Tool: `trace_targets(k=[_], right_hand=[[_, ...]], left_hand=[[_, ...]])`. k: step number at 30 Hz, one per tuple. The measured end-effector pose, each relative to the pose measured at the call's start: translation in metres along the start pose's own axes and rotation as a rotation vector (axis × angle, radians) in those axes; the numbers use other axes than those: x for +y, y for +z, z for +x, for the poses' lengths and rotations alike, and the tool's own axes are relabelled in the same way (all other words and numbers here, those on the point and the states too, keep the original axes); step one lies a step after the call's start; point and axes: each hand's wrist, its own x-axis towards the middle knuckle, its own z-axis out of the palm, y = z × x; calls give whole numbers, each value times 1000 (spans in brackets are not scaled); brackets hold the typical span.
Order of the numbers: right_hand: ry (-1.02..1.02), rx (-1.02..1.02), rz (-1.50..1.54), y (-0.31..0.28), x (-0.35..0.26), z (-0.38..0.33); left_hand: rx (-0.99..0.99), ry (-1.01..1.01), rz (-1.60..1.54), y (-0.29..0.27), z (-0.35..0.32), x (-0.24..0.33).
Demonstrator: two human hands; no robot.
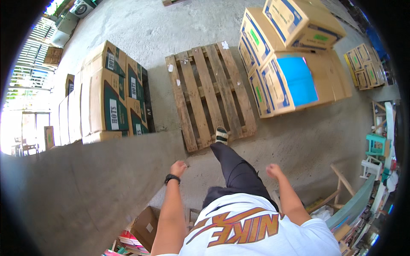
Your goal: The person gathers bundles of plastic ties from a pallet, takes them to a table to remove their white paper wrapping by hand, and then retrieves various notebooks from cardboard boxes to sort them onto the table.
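Note:
My left hand point(178, 167), with a dark watch point(172, 178) at its wrist, hangs over the concrete floor near the pallet's close edge. Its fingers are curled in, and I see nothing in them. On the other side of my body, my right hand point(274, 170) is also loosely closed, slightly blurred, and touches nothing. Ahead lies a slatted wooden pallet point(208, 94) with no load on it. My sandalled foot point(221, 135) is at its near edge.
Stacked cartons with green panels point(114, 96) stand left of the pallet. Brown cartons with blue stripes point(273, 81) stand right, one bearing a blue sheet point(297, 80). A grey wall-like surface point(98, 179) fills the lower left. Small stools point(370, 167) and wooden pieces point(341, 181) line the right.

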Motion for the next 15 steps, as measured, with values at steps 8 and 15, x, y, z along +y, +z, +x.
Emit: trace_targets(k=[8, 15], right_hand=[[-426, -150, 190, -150, -507, 72], [-713, -103, -99, -212, -739, 206]], left_hand=[[43, -81, -563, -189, 74, 162], [42, -165, -989, -292, 235, 177]])
